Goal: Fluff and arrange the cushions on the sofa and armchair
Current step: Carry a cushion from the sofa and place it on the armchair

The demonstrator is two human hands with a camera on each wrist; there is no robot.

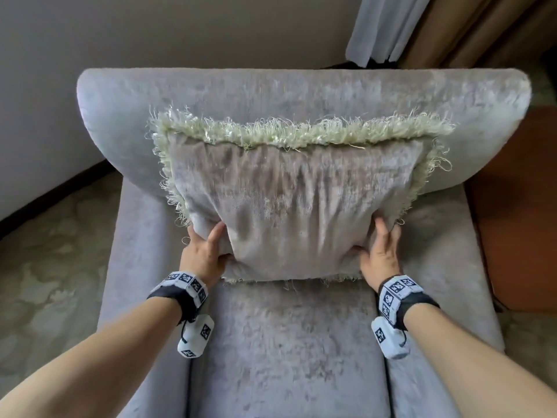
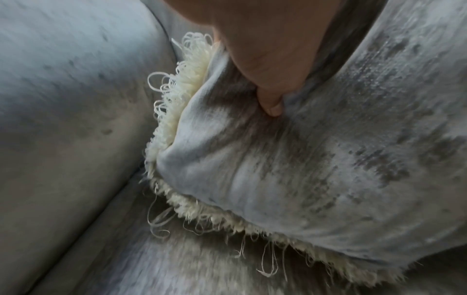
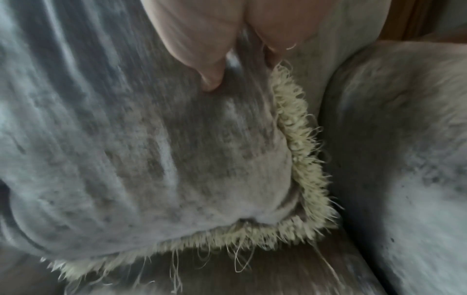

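A grey velvet cushion [image 1: 289, 206] with a pale green fringe stands upright on the seat of the grey armchair [image 1: 286, 342], leaning on its backrest [image 1: 301, 89]. My left hand [image 1: 208, 241] grips the cushion's lower left corner, thumb on the front and fingers behind. My right hand [image 1: 373, 241] grips the lower right corner the same way. In the left wrist view my thumb [image 2: 270, 83] digs into the cushion [image 2: 303, 169] fabric. The right wrist view shows my thumb [image 3: 209, 65] pressed into the cushion [image 3: 126, 159] front, near the fringe. The fingers behind are hidden.
The armrests [image 1: 132, 236] rise close on both sides of the cushion. A brown wooden piece of furniture [image 1: 512, 212] stands right of the chair. Curtains [image 1: 422, 25] hang behind at the upper right. A wall [image 1: 45, 101] and patterned carpet [image 1: 45, 260] lie to the left.
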